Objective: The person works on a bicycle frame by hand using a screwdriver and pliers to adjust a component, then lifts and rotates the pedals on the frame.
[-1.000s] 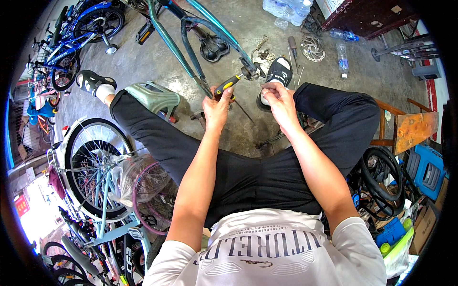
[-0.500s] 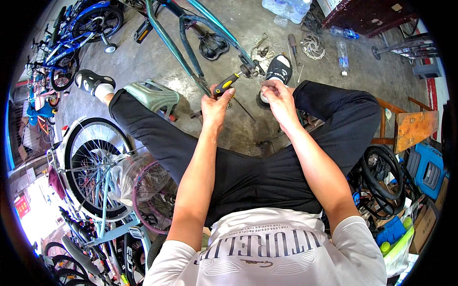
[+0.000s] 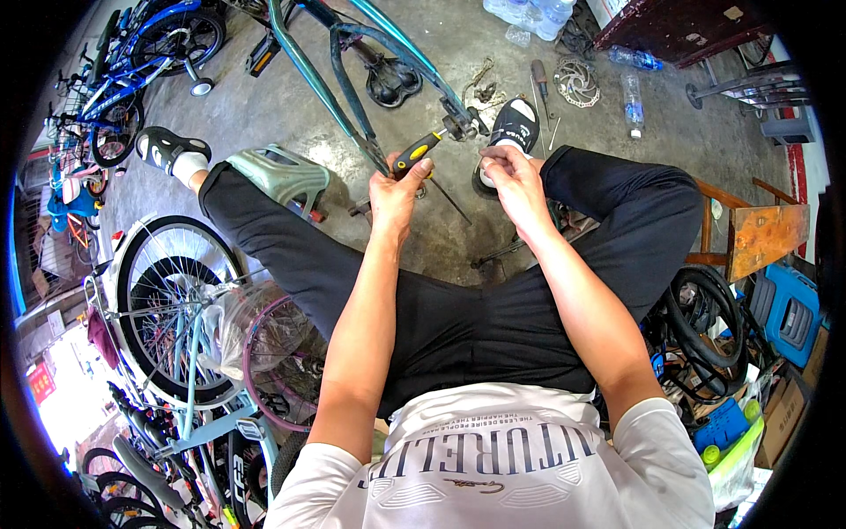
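My left hand (image 3: 395,198) is closed round a black-and-yellow screwdriver-like handle (image 3: 416,151), beside the lower end of a teal bicycle frame (image 3: 314,81). The tool points up-right to a metal fitting (image 3: 460,125) on the frame's end; whether it touches cannot be told. A thin dark rod (image 3: 452,201) slants down-right from near that hand. My right hand (image 3: 515,187) has its fingers pinched just right of the tool, over my right shoe (image 3: 515,126); what they hold is too small to make out.
Around me are a green plastic stool (image 3: 273,167), a brake rotor (image 3: 577,85), a screwdriver (image 3: 542,93), plastic bottles (image 3: 634,104), a wooden stool (image 3: 765,240) and a pile of tyres (image 3: 705,326). Several bicycles (image 3: 163,57) crowd the left side, with a white-tyred wheel (image 3: 132,300) near my leg.
My left hand and the tool have shifted slightly upward in the picture; my right hand and left foot have moved up a little too. Both hands keep the same shape.
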`<act>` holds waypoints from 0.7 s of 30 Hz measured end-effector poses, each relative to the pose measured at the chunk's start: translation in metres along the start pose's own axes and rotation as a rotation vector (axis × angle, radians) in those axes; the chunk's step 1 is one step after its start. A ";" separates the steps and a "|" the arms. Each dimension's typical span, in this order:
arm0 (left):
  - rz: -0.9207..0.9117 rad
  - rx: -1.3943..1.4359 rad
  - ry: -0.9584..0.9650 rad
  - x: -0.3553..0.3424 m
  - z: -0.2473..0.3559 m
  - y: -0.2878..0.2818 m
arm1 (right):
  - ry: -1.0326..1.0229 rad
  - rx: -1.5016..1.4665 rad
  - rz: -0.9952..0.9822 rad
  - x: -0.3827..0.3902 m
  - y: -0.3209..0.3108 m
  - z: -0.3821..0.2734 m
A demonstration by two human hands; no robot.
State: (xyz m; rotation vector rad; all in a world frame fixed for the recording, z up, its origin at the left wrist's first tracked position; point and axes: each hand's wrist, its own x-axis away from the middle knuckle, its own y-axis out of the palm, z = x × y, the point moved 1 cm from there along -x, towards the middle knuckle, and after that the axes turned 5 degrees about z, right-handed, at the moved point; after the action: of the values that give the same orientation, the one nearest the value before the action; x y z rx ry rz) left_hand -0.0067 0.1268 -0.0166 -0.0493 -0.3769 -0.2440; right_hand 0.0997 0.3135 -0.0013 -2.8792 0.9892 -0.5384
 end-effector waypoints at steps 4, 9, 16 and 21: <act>0.027 -0.057 0.048 0.003 0.004 0.003 | -0.013 -0.008 -0.005 0.000 0.001 0.002; 0.014 -0.015 0.010 0.003 0.004 0.002 | -0.004 0.000 -0.014 -0.001 0.001 0.004; 0.005 0.123 -0.034 0.005 0.003 0.001 | 0.004 -0.023 -0.052 -0.001 0.002 0.010; 0.073 -0.126 -0.108 0.020 0.002 -0.015 | 0.032 0.089 -0.020 0.003 -0.005 0.005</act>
State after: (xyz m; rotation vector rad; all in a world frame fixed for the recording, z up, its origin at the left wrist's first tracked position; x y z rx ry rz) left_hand 0.0064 0.1079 -0.0073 -0.2007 -0.4658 -0.1934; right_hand 0.1062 0.3158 -0.0041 -2.8135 0.9165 -0.6160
